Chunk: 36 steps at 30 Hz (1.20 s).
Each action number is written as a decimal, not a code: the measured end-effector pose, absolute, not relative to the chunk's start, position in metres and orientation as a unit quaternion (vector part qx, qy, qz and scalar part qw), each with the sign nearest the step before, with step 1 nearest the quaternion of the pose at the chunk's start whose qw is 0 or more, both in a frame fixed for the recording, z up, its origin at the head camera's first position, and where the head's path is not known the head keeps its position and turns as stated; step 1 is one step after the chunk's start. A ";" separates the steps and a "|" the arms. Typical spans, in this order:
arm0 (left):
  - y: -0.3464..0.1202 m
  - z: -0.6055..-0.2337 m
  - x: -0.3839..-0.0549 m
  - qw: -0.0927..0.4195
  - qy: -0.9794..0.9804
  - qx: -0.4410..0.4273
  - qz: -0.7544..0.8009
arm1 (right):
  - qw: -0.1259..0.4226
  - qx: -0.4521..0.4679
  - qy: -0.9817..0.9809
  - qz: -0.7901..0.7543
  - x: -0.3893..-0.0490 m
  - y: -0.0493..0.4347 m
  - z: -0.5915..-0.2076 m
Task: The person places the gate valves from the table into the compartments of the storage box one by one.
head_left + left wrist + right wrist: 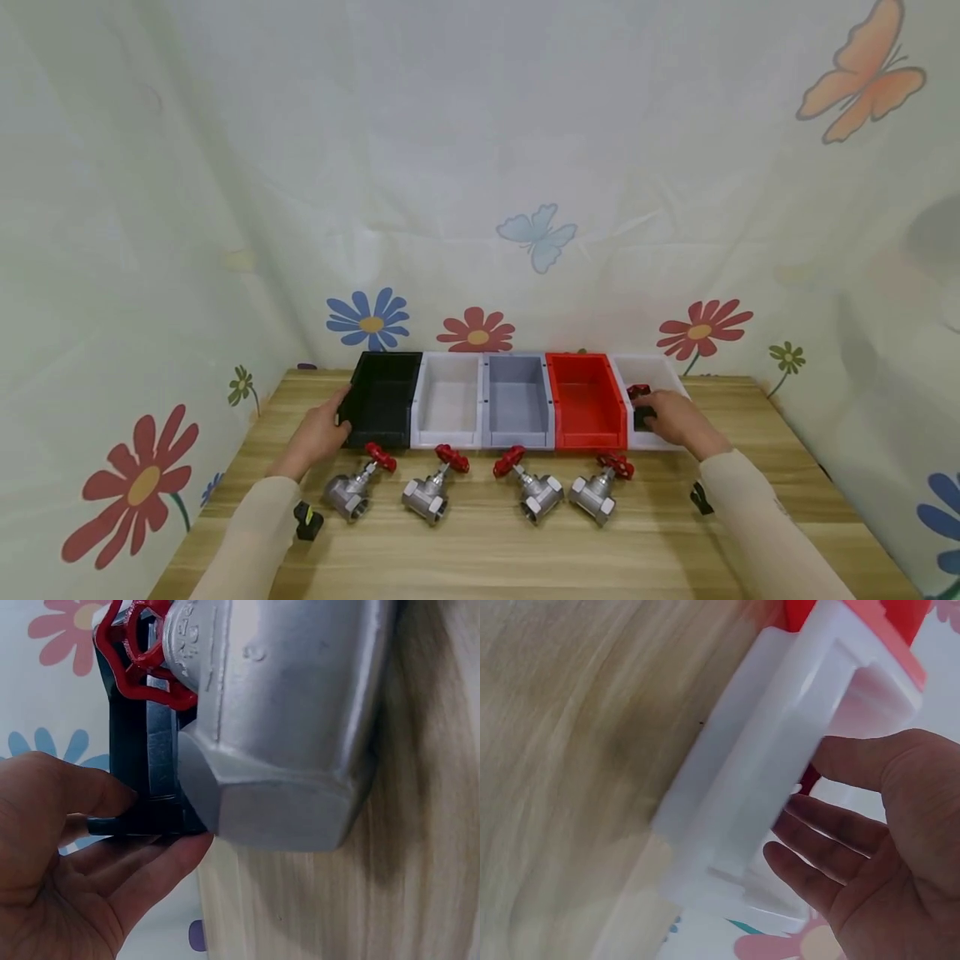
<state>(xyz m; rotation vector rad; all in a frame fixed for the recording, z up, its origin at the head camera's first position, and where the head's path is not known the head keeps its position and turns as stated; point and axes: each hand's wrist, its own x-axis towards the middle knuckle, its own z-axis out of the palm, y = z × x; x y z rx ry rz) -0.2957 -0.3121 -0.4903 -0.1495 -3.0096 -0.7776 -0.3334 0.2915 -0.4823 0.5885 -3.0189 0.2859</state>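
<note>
My left hand (pixel 318 429) is at the left wall of the black bin (pixel 384 398); in the left wrist view its thumb (pixel 97 791) lies inside the rim and its fingers outside, gripping the wall. Close to that wrist is a steel valve (pixel 348 496) with a red handwheel (pixel 142 656). My right hand (pixel 678 418) reaches into the white bin (pixel 742 761) at the right end, beside a red-topped piece (pixel 638 390) with a dark part below. Thumb and fingers lie around the red piece, their tips partly hidden by the bin; I cannot tell whether they hold it.
Between the end bins stand another white bin (pixel 450 404), a grey bin (pixel 517 404) and a red bin (pixel 587 404), side by side. Several steel valves with red handwheels lie in front on the wooden table (pixel 480 558). A flowered cloth (pixel 420 167) hangs behind.
</note>
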 end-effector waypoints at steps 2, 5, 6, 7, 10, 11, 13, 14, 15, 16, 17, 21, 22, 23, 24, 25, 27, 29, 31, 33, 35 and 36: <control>-0.312 -0.489 -0.296 0.026 -0.968 -0.053 -0.242 | 0.035 0.182 -0.978 0.097 -0.329 0.291 -0.479; -0.312 -0.486 -0.298 0.036 -0.970 -0.062 -0.233 | 0.057 0.183 -0.977 0.096 -0.322 0.289 -0.474; -0.312 -0.486 -0.298 0.037 -0.970 -0.064 -0.231 | 0.062 0.179 -0.977 0.097 -0.319 0.288 -0.473; -0.312 -0.485 -0.298 0.041 -0.971 -0.068 -0.227 | 0.066 0.176 -0.977 0.098 -0.315 0.287 -0.471; -0.311 -0.485 -0.301 0.037 -0.972 -0.070 -0.221 | 0.073 0.168 -0.978 0.101 -0.304 0.284 -0.465; -0.311 -0.485 -0.302 0.036 -0.973 -0.070 -0.219 | 0.076 0.167 -0.978 0.102 -0.301 0.282 -0.463; -0.310 -0.484 -0.304 0.031 -0.973 -0.070 -0.218 | 0.081 0.166 -0.977 0.104 -0.294 0.280 -0.458; -0.310 -0.483 -0.305 0.028 -0.973 -0.069 -0.218 | 0.084 0.167 -0.977 0.102 -0.292 0.279 -0.456; -0.310 -0.482 -0.305 0.026 -0.973 -0.068 -0.219 | 0.088 0.168 -0.977 0.100 -0.289 0.278 -0.454; -0.309 -0.482 -0.306 0.025 -0.973 -0.067 -0.219 | 0.093 0.171 -0.976 0.098 -0.287 0.276 -0.452; -0.309 -0.482 -0.306 0.024 -0.973 -0.066 -0.219 | 0.100 0.174 -0.975 0.095 -0.285 0.275 -0.450; -0.309 -0.484 -0.305 0.018 -0.973 -0.065 -0.219 | 0.119 0.180 -0.972 0.089 -0.274 0.268 -0.443; -0.309 -0.485 -0.305 0.016 -0.974 -0.065 -0.218 | 0.124 0.181 -0.972 0.088 -0.272 0.265 -0.442; -0.310 -0.486 -0.304 0.016 -0.974 -0.066 -0.218 | 0.127 0.183 -0.971 0.087 -0.269 0.263 -0.441; -0.310 -0.487 -0.303 0.015 -0.973 -0.067 -0.219 | 0.129 0.183 -0.971 0.086 -0.266 0.260 -0.440; -0.311 -0.488 -0.302 0.013 -0.973 -0.066 -0.219 | 0.132 0.188 -0.969 0.086 -0.264 0.258 -0.440; -0.312 -0.489 -0.301 0.015 -0.973 -0.066 -0.219 | 0.139 0.193 -0.968 0.083 -0.260 0.253 -0.439; -0.314 -0.491 -0.300 0.023 -0.973 -0.069 -0.217 | 0.146 0.199 -0.966 0.083 -0.256 0.248 -0.439; -0.315 -0.492 -0.301 0.028 -0.973 -0.069 -0.217 | 0.152 0.200 -0.964 0.082 -0.252 0.244 -0.437; -0.315 -0.492 -0.301 0.031 -0.973 -0.073 -0.218 | 0.150 0.195 -0.966 0.082 -0.247 0.241 -0.436; -0.315 -0.493 -0.301 0.034 -0.972 -0.075 -0.219 | 0.144 0.190 -0.968 0.084 -0.242 0.238 -0.435; -0.315 -0.493 -0.301 0.029 -0.973 -0.071 -0.219 | 0.141 0.188 -0.968 0.085 -0.240 0.236 -0.434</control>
